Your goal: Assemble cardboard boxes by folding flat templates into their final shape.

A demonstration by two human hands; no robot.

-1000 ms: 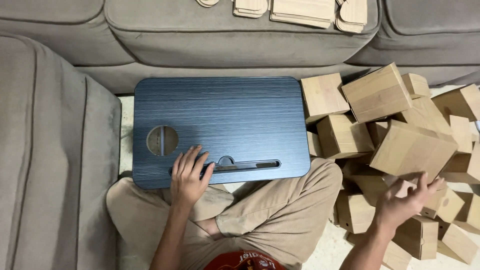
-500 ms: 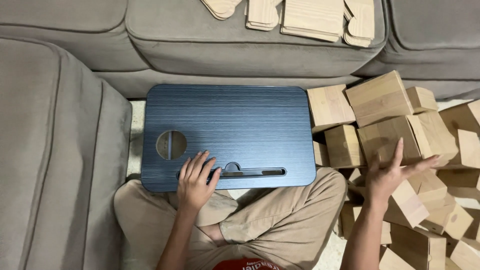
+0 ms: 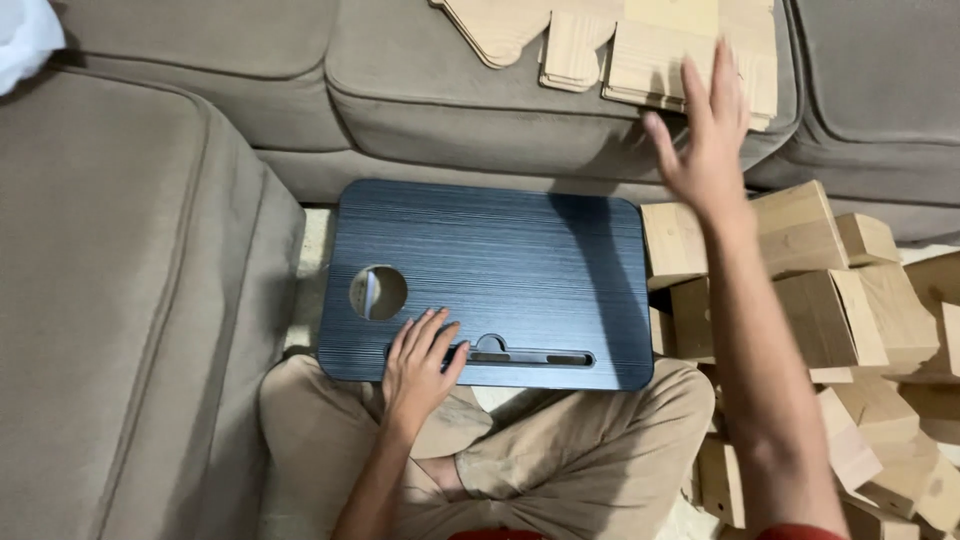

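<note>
left hand (image 3: 420, 365) is lying flat, holding nothing, on the blue lap tray (image 3: 500, 270); right hand (image 3: 703, 140) is hovering spread wide, seemingly above flat cardboard pieces (image 3: 640, 45).

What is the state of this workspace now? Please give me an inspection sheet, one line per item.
Surface: blue lap tray with a round hole, bare on top.
Job's things: flat cardboard pieces on the sofa seat.
Clutter: folded cardboard boxes piled at the right.
Grippers: left hand flat on the tray's near edge; right hand open, raised near the flat pieces.
Cables: nothing seen.
Surroundings: grey sofa; white cloth in the top left corner.
</note>
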